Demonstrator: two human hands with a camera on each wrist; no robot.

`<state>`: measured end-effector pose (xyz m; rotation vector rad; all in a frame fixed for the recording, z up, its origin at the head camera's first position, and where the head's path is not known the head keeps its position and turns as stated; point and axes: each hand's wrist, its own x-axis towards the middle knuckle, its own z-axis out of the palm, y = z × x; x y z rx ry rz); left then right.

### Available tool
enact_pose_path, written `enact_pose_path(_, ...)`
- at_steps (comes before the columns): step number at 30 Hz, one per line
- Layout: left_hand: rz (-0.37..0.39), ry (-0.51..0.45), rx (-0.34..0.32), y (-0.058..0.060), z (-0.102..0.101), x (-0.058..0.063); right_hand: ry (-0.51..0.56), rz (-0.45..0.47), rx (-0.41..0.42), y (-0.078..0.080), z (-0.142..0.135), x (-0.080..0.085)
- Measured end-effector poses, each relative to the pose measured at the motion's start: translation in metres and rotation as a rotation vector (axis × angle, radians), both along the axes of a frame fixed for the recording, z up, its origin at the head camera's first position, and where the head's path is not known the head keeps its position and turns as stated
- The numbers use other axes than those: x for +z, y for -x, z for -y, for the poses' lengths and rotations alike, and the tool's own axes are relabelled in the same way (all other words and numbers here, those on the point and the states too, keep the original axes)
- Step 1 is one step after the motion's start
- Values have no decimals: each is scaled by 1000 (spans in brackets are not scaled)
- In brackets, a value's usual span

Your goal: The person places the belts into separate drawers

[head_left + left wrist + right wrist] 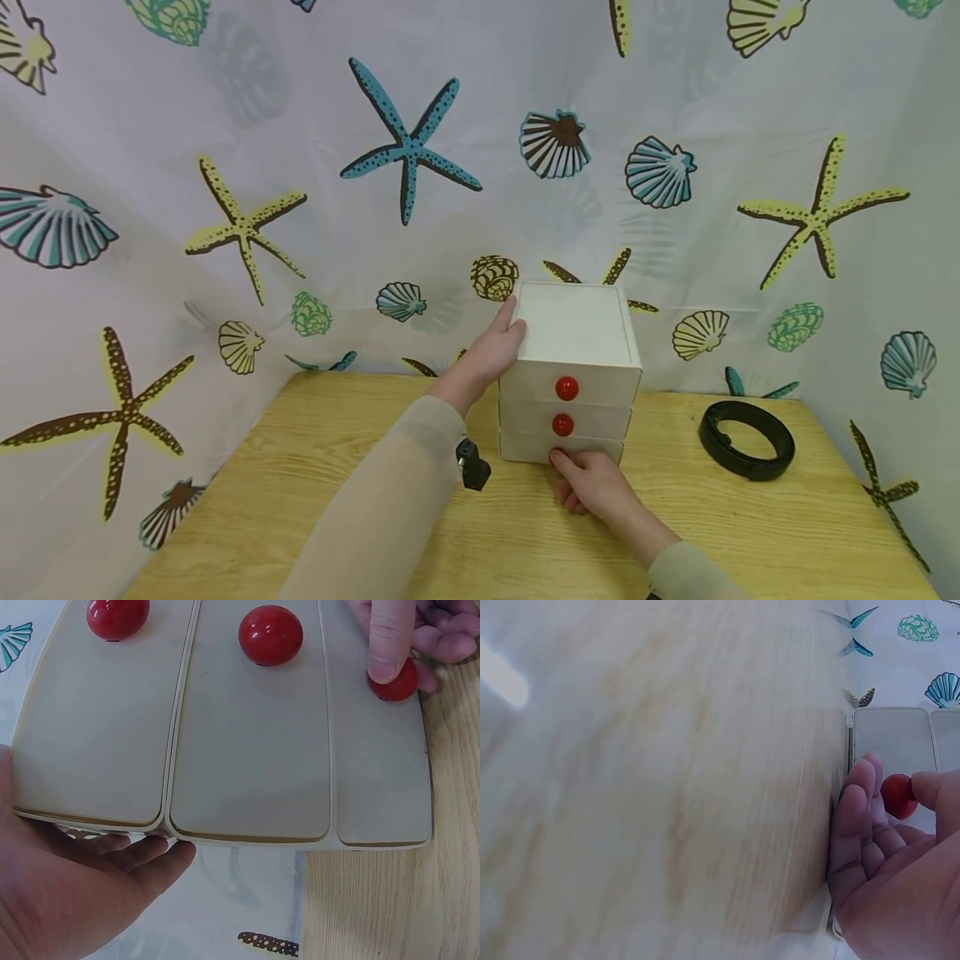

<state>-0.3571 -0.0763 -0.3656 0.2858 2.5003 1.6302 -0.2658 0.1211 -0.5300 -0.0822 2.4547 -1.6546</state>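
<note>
A white box with three stacked drawers point(576, 325) stands on the table, each drawer front bearing a round red knob. In the head view, my left hand point(491, 346) rests against the box's left side, thumb by the top edge. Its fairly straight fingers lie along that side in the left wrist view. My right hand point(596, 486) pinches the lowest red knob point(395, 681) between thumb and forefinger, with the other fingers loosely bent below. The top knob point(567, 388) and middle knob point(562, 425) are untouched. All drawer fronts look about flush.
A black ring-shaped object point(750, 442), like a coiled strap or band, lies on the wooden table point(337, 467) right of the box. Behind and beside the table hangs a white curtain point(300, 108) printed with starfish and shells.
</note>
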Motion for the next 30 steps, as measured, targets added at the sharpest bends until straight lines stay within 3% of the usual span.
enact_pose_path(4, -4, 4, -3, 0, -1, 0, -4, -3, -25, -12, 5, 15)
enact_pose_path(15, -22, -7, -38, -2, 1, 2, 15, 1, -42, -17, 7, 20)
enact_pose_path(22, -17, -8, -28, -2, 0, 4, 34, -11, -10, -13, 2, 13)
enact_pose_path(30, -11, -4, -31, 0, 1, 0, 65, -10, 5, -4, -3, -6)
